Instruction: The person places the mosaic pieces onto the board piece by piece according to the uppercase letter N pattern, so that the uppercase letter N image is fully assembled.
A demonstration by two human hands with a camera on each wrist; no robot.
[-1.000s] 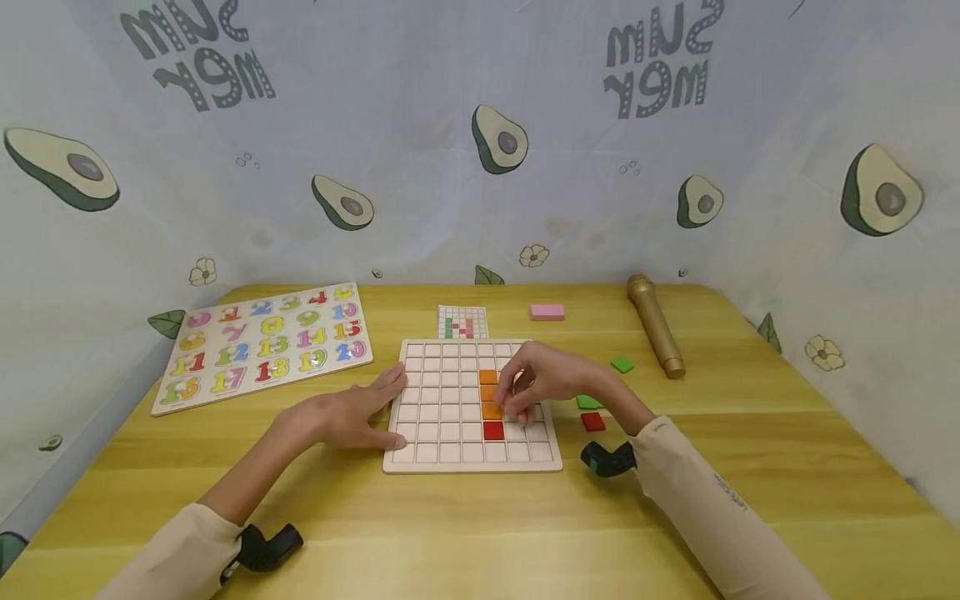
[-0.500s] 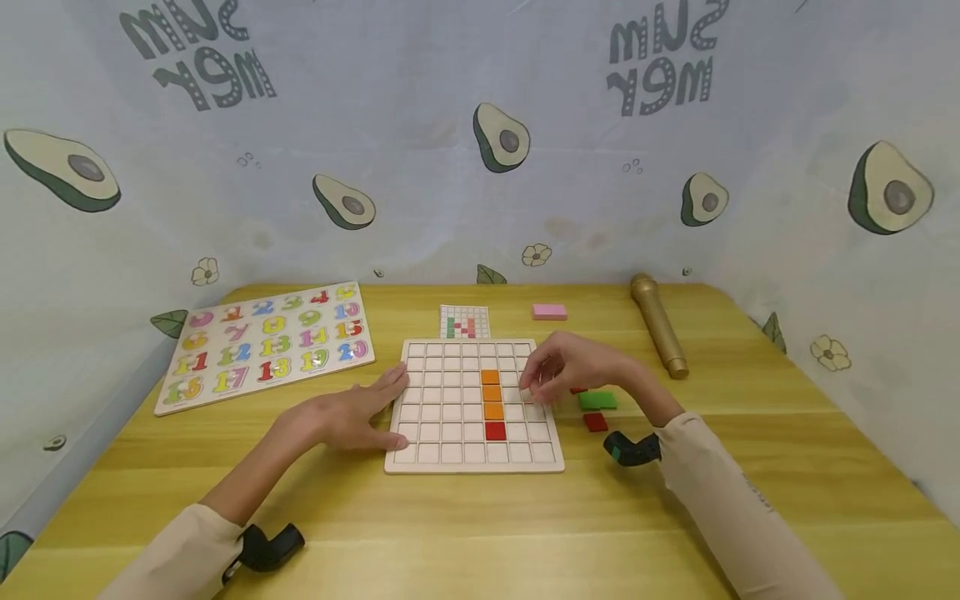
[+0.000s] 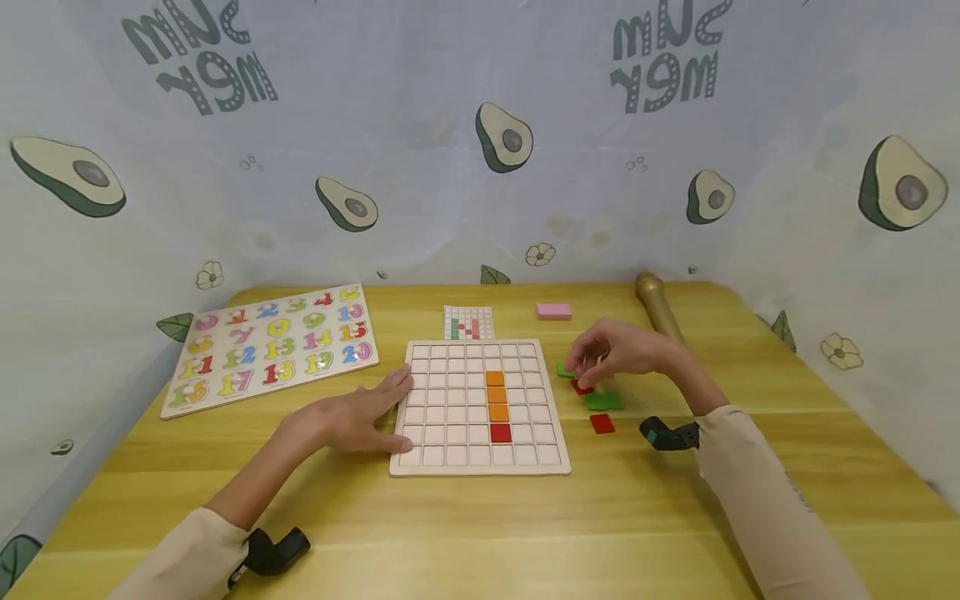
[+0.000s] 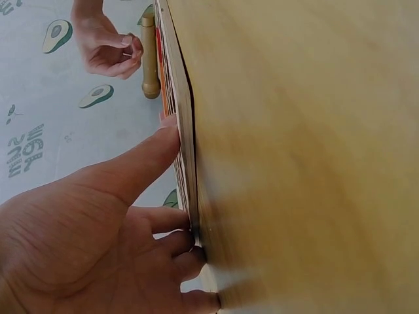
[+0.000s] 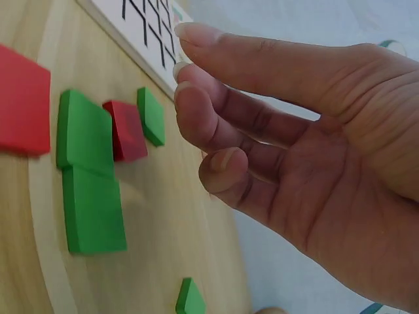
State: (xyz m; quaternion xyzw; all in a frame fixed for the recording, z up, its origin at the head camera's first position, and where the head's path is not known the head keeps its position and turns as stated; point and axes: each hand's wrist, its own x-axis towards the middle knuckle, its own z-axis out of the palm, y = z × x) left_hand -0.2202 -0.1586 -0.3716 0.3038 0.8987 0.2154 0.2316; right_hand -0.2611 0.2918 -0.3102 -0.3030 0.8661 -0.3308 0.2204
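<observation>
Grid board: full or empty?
Neither: the grid board is part-filled. Head view shows three orange tiles and one red tile set in one column; the other visible cells are bare.

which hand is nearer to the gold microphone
Right: the right hand is just left of the gold microphone; the left hand rests on the left edge of the grid board, farther off.

left hand [image 3: 358, 419]: thumb spread | right hand [image 3: 622, 348]: raised, fingers loosely curved
</observation>
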